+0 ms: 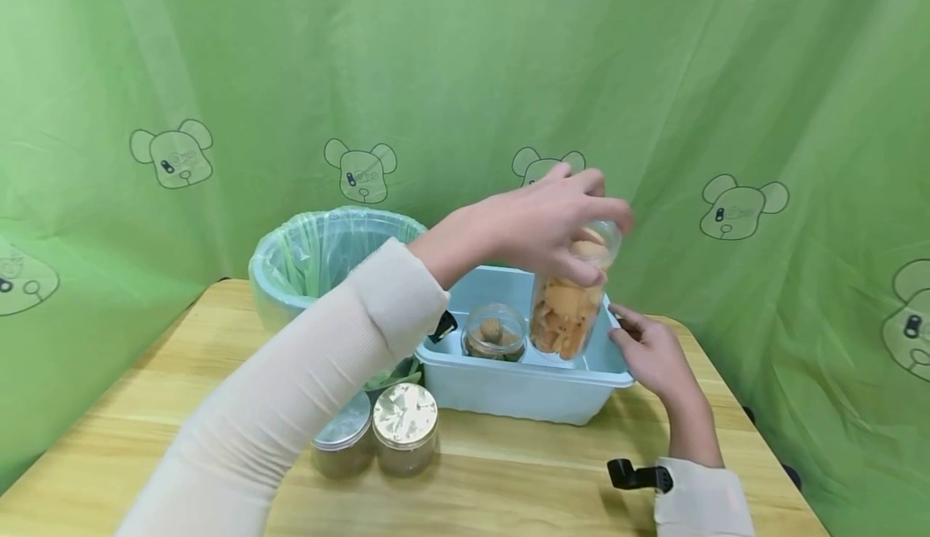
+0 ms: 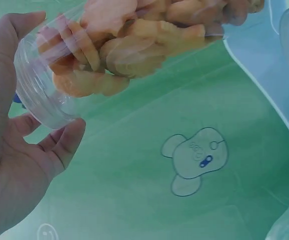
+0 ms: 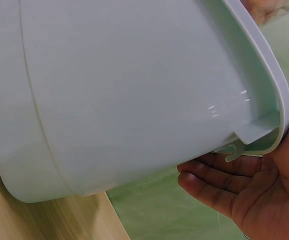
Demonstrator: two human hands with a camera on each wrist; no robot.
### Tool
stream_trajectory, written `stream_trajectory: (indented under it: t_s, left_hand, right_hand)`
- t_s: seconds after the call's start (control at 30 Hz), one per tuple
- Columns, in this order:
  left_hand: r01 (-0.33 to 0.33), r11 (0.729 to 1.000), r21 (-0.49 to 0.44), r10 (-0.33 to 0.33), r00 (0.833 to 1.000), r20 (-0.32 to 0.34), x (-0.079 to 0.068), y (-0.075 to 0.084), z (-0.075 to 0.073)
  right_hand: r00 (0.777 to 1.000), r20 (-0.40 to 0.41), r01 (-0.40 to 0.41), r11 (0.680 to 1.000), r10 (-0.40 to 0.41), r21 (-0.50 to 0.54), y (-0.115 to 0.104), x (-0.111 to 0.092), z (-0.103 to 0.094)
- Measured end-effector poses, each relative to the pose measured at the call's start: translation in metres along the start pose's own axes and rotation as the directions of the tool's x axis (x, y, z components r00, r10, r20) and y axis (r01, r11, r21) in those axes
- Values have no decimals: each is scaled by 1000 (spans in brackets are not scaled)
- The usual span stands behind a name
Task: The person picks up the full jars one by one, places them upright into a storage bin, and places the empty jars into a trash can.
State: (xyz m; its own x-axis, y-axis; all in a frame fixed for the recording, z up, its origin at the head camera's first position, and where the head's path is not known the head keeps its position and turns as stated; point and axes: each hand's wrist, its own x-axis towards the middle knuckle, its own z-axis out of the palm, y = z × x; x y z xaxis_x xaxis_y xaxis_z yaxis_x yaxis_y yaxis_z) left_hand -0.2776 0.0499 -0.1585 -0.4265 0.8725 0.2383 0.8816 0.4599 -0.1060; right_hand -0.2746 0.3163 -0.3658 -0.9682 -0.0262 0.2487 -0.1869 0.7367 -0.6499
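My left hand [image 1: 555,214] grips a tall clear plastic jar [image 1: 563,319] by its top end, fingers and thumb round it. Orange-brown biscuits [image 2: 129,50] fill much of the jar, which tilts over a light blue plastic tub [image 1: 508,392]; its lower end overlaps the tub's inside in the head view. At the tub's right end, my right hand [image 1: 654,351] holds the rim, with fingers [image 3: 209,192] under the outer edge in the right wrist view. Inside the tub, left of the tall jar, stands a short clear jar [image 1: 494,333] with brown pieces in it.
Two short jars with silvery lids [image 1: 405,416] stand on the wooden table [image 1: 523,480] in front of the tub. A round bin [image 1: 272,299] with a clear liner is at the back left, partly behind my left arm. Green cloth [image 1: 465,52] hangs round the table.
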Motion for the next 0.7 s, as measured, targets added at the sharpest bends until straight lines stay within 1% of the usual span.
stream_trajectory:
  t_s: [0.13, 0.37, 0.7]
  left_hand:
    - [14, 1000, -19, -14, 1000, -12, 5, -5, 10]
    - [10, 998, -56, -11, 1000, -21, 15, -10, 26]
    - [9, 995, -103, -8, 1000, 10, 22, -14, 56]
  right_hand:
    - [1000, 2, -2, 1000, 2, 0, 0, 0, 0]
    - [1000, 4, -8, 1000, 8, 5, -1, 0, 0]
    - [1000, 4, -11, 1000, 11, 7, 0, 0, -1]
